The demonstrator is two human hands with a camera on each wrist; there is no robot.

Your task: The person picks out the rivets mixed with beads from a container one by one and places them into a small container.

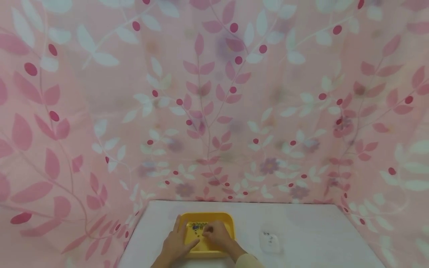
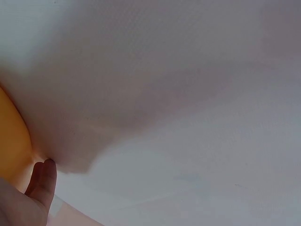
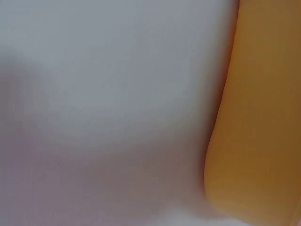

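Observation:
A yellow tray (image 1: pixel 231 219) stands on the white table, with several small bead-like pieces (image 1: pixel 198 225) in rows near its far side and a few loose ones nearer. My left hand (image 1: pixel 175 240) lies at the tray's left side, fingers extended along the rim and thumb reaching over the inside. In the left wrist view its fingertips (image 2: pixel 49 169) are at the tray's outer wall (image 2: pixel 11 136). My right hand (image 1: pixel 217 233) is over the tray, thumb and fingers bent together beside the rows; I cannot tell whether a piece is between them. The right wrist view shows only the tray's side (image 3: pixel 258 117) and tabletop.
Right of the tray, a small clear container (image 1: pixel 270 242) with a few dark bits lies on the white table (image 1: pixel 311 230). A pink leaf-patterned curtain (image 1: pixel 207 149) encloses the table at the back and both sides.

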